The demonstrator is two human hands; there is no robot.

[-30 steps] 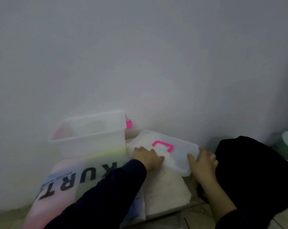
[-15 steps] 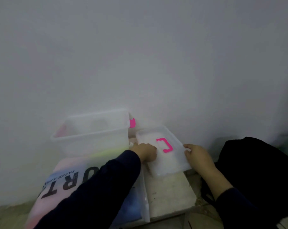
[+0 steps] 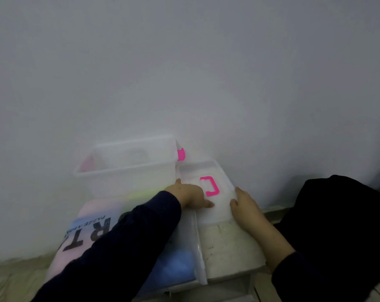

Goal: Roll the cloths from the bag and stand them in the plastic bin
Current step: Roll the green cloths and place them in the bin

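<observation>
Both hands flat on lid (image 3: pixel 208 192): your left hand (image 3: pixel 190 196) presses top, right hand (image 3: pixel 244 204) holds near edge. Bin (image 3: pixel 128 168) open just left. Prep step; next, reach bag (image 3: pixel 110 232) below left, pull cloth.

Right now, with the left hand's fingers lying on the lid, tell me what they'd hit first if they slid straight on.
The left hand lies flat on the lid, fingers pointing right. Sliding on, they would probably first meet the right hand at the lid's right edge; the pink handle sits just beyond that line.
</observation>
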